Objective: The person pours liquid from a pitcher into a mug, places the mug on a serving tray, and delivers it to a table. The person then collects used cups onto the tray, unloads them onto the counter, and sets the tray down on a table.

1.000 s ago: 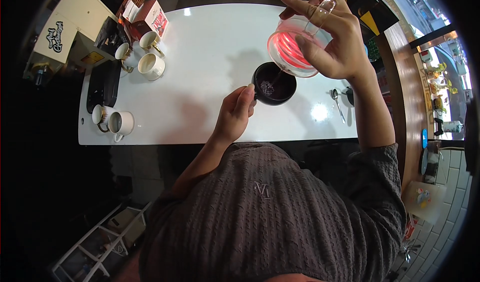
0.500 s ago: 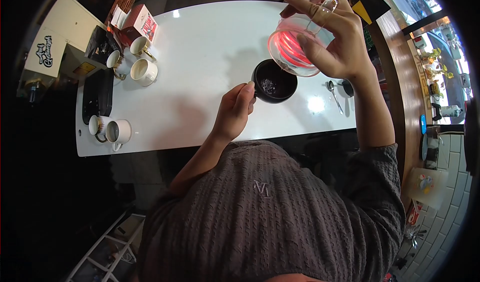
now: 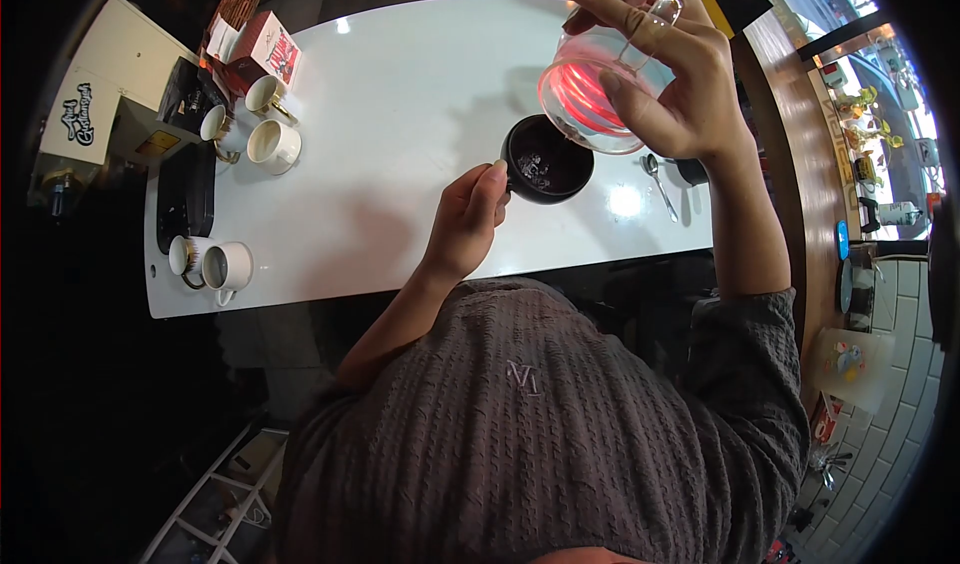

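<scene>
My left hand (image 3: 470, 209) is closed on the handle of a black mug (image 3: 520, 186), thumb on top. The mug appears to be at the white table's surface, and bubbles or glints show on the dark liquid inside. Above the mug's right side, my right hand (image 3: 672, 94) grips a clear glass cup (image 3: 560, 114) with a looped glass handle. That cup is tilted toward the mug, with glowing pink-red colour inside it. I cannot make out a stream between the two. Right of the mug lies a metal spoon (image 3: 660, 189), beside a small dark object (image 3: 692, 172) partly hidden by my right wrist.
On the white table (image 3: 400, 74), several pale cups, including a white mug (image 3: 274, 148), stand at the left near a red and white box (image 3: 268, 52). A black tray (image 3: 187, 199) lies along the left edge. A wooden ledge (image 3: 785, 164) runs along the right.
The view has shifted slightly, so the cups on the left sit a little further left. More bubbles or glints show in the black mug. Both hands keep nearly the same pose.
</scene>
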`<state>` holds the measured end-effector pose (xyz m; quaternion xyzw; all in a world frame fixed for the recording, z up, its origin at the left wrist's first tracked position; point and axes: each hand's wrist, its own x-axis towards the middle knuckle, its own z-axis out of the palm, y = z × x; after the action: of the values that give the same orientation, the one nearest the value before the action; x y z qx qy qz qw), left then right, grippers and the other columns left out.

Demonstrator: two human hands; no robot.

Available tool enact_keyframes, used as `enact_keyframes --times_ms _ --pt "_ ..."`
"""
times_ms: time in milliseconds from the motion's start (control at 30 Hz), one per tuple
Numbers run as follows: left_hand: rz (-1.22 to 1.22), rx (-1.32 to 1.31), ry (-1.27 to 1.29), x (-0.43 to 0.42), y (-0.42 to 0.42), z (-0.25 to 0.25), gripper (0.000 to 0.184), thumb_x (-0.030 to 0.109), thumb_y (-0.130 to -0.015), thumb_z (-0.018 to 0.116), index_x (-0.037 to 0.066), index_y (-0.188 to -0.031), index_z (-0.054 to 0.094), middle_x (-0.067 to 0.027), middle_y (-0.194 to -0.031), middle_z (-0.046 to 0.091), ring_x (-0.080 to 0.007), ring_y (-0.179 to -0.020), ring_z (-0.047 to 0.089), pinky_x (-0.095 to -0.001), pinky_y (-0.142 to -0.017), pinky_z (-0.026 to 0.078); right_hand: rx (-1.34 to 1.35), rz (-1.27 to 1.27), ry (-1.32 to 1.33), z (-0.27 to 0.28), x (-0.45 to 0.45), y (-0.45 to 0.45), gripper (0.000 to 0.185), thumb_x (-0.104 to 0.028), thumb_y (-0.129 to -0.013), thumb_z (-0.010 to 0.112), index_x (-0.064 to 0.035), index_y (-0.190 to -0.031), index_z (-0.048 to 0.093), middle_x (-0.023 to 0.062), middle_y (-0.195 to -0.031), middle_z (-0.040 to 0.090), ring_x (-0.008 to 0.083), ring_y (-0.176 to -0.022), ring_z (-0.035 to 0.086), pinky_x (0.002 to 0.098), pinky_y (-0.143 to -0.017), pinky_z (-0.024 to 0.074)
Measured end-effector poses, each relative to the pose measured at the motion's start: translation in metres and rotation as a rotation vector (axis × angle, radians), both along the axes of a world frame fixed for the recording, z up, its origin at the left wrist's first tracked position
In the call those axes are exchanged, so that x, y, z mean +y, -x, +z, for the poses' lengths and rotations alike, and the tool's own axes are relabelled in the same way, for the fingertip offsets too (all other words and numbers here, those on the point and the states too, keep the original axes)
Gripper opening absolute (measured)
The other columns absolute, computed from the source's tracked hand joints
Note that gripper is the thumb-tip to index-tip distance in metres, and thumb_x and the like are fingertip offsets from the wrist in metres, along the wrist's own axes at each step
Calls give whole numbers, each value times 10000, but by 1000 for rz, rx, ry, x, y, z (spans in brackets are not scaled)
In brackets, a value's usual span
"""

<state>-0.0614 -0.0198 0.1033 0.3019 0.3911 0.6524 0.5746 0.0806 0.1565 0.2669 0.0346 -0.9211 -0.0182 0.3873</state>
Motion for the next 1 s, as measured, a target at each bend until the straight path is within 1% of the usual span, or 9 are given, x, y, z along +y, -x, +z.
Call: enact_keyframes --times_ms 67,300,367,433,500,600,700,800,1000 --pt "3 0 -5 2 -3 -1 347 282 -1020 473 109 -723 427 88 -655 301 -11 -571 257 -203 -501 237 -81 -52 28 6 -5 -5 529 -325 -754 639 48 -1127 677 71 -836 725 215 -757 558 370 -770 449" --pt "11 8 -4 6 -17 0 347 278 -1020 470 108 -721 427 88 -654 300 -14 -574 260 -204 -506 243 -85 -54 10 14 -9 -17 534 -310 -736 645 42 -1136 674 65 -840 724 213 -742 545 365 -756 447" --pt "2 36 7 6 -19 1 347 282 -1014 458 117 -714 403 73 -656 301 -31 -593 284 -208 -511 259 -124 -125 51 19 -16 -20 533 -300 -726 643 37 -1138 675 62 -848 724 215 -758 536 362 -751 448" --pt "-4 65 17 7 -22 0 348 286 -1008 445 127 -707 378 58 -657 301 -49 -611 308 -211 -517 275 -68 -57 20 10 -1 -21 538 -299 -721 641 37 -1139 675 64 -849 724 217 -767 534 362 -748 449" --pt "9 -17 -33 8 -26 -2 347 282 -1019 473 108 -723 428 87 -655 304 -11 -573 256 -204 -502 237 -11 10 -9 6 6 -22 542 -299 -717 640 38 -1140 674 65 -851 724 219 -777 532 361 -745 450" --pt "15 61 14 8 -29 2 344 284 -1009 445 127 -710 379 59 -658 300 -48 -608 302 -211 -516 273 -23 7 -14 10 4 -27 552 -301 -710 638 39 -1143 673 75 -859 724 223 -782 532 363 -741 451" --pt "19 61 8 9 -31 3 346 289 -1010 449 128 -712 380 60 -661 296 -48 -609 299 -211 -515 270 -108 -74 53 16 -2 -29 553 -307 -706 638 41 -1134 677 87 -869 723 227 -786 535 363 -742 455" --pt "29 72 11 9 -34 4 347 293 -1011 452 129 -713 381 62 -664 292 -48 -610 297 -211 -515 266 -48 36 7 8 11 -29 551 -309 -703 638 48 -1121 680 98 -874 721 231 -794 540 360 -743 458" --pt "53 72 0 10 -37 3 349 300 -1012 453 129 -716 384 62 -666 287 -48 -604 290 -212 -514 264 -165 -71 14 20 3 -31 553 -320 -711 638 54 -1116 680 104 -868 718 235 -788 543 360 -733 462"
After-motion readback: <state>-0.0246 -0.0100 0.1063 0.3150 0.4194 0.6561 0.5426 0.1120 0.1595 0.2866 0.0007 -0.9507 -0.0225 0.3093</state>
